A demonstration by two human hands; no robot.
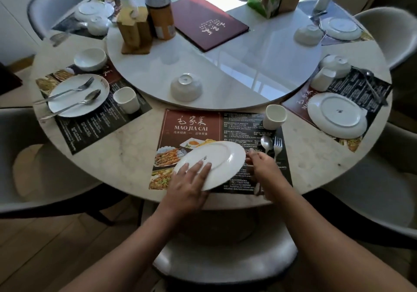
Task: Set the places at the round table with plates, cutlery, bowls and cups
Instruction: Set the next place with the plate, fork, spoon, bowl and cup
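A white plate (220, 159) lies upside down and tilted over the near placemat (191, 124). My left hand (188, 182) rests flat on its near edge, fingers spread. My right hand (262, 167) grips the plate's right rim, beside a spoon (266, 143) and fork (278, 145) lying on the mat. A white cup (274, 116) stands upright at the mat's far right. An upturned bowl (186, 86) sits on the turntable (225, 97) just beyond the mat.
The left place has a plate with fork and spoon (77, 95), a cup (126, 99) and a bowl (90, 59). The right place holds an upturned plate (337, 115), bowl and cup. A menu (209, 21), canister (161, 17) and holder stand on the turntable. Chairs ring the table.
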